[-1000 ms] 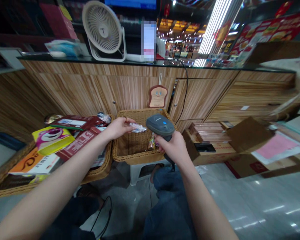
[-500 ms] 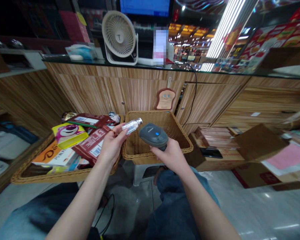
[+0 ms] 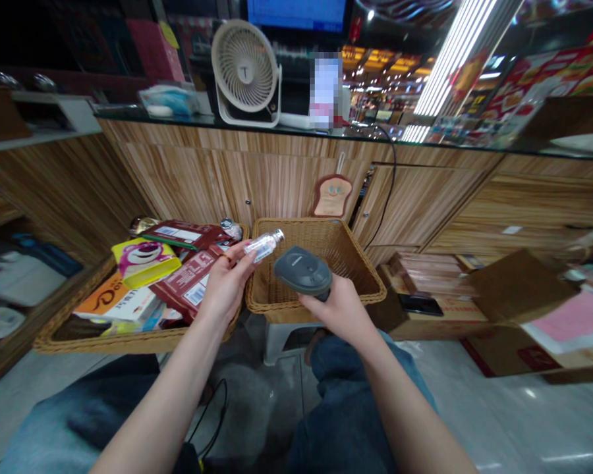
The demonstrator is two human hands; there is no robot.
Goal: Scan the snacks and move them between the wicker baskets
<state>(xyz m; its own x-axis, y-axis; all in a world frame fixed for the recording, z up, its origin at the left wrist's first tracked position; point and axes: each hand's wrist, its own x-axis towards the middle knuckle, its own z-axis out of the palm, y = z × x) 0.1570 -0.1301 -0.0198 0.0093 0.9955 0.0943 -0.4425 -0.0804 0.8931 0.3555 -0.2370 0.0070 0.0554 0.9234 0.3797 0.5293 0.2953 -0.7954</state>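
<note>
My left hand (image 3: 231, 276) is closed around a small clear bottle (image 3: 263, 247) with a silvery cap, tilted so the cap points up and right. A white label with printing shows on its side. In my right hand (image 3: 338, 303) is a dark grey barcode scanner (image 3: 304, 270), its head turned toward the bottle, a short gap apart. Both are held above a wicker basket (image 3: 370, 266) whose visible inside is bare wicker. To the left, another wicker basket (image 3: 128, 343) holds brown packets (image 3: 190, 283), a yellow pack (image 3: 145, 262) with a purple character and an orange-and-white box (image 3: 113, 299).
A white stool (image 3: 275, 342) stands under the right basket. On the counter are a white fan (image 3: 246, 69) and a monitor (image 3: 296, 13). Cardboard boxes (image 3: 508, 345) and a black phone (image 3: 421, 305) are at right. A black cable (image 3: 220, 421) lies on the floor.
The blue light on top of the scanner has gone out. The whole view has shifted slightly; both hands keep their hold on the bottle and scanner.
</note>
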